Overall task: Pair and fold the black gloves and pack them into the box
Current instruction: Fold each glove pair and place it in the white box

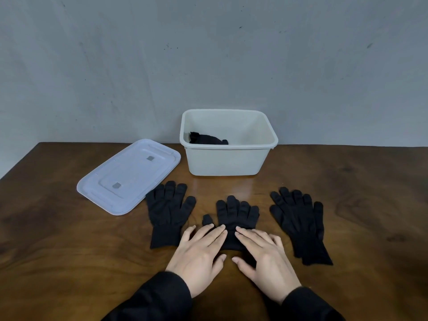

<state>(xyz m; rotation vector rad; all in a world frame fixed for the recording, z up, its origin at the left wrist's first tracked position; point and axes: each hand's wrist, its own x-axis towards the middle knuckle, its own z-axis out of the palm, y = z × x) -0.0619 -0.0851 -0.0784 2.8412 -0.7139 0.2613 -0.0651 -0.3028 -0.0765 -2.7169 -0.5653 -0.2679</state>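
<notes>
Black gloves lie flat on the brown table in front of the white box. The middle glove has both my hands pressed flat on its lower half: my left hand on its left side, my right hand on its right, fingers spread and gripping nothing. A single glove lies to the left. At the right a stacked pair of gloves lies slightly askew. Inside the box, at its left, sits a folded black glove bundle.
The translucent lid lies flat at the left, touching the left glove's fingertips. The box stands at the table's back edge against a grey wall. Bare wood table stretches to both sides.
</notes>
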